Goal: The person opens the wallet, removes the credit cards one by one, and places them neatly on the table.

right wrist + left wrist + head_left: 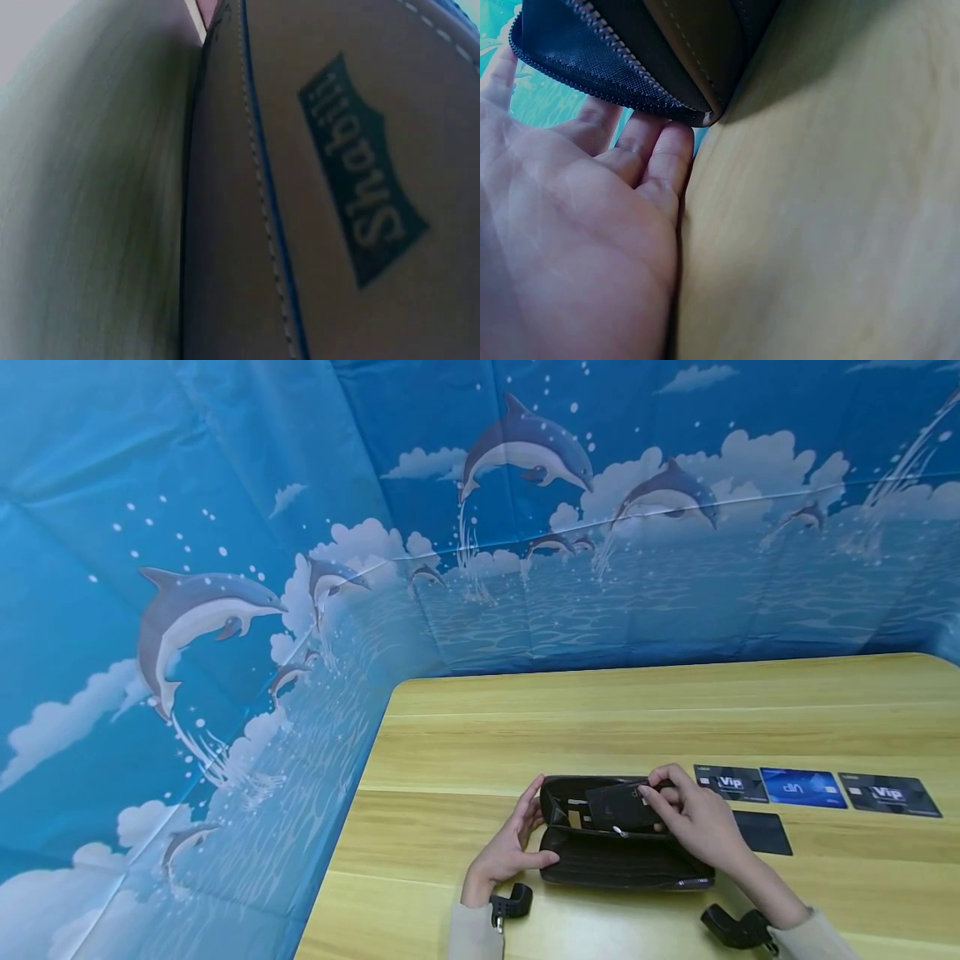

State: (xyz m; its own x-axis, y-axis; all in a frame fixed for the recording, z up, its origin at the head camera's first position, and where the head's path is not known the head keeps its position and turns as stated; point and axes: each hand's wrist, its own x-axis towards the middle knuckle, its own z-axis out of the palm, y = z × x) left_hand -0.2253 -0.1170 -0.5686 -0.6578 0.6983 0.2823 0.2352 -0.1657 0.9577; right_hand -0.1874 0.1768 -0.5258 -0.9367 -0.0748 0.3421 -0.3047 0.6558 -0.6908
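A dark zip-around wallet (pixel 622 860) lies unzipped and spread on the wooden table. My left hand (pixel 510 843) holds its left end, thumb on the front edge and fingers at the far side. In the left wrist view, the fingers of the left hand (pixel 577 202) touch the zipped edge of the wallet (pixel 607 75). My right hand (pixel 697 818) pinches a black card (pixel 618 806) at its right end, over the wallet's inner pockets. The right wrist view shows only the wallet's outer face (pixel 315 300) with a "Shabili" label; the right hand's fingers are hidden there.
Right of the wallet lie a dark Vip card (pixel 731 783), a blue card (pixel 802 787) and another Vip card (pixel 888 794) in a row. A plain black card (pixel 763 832) lies below them. A dolphin-print sheet (pixel 525 593) stands along the table's back and left.
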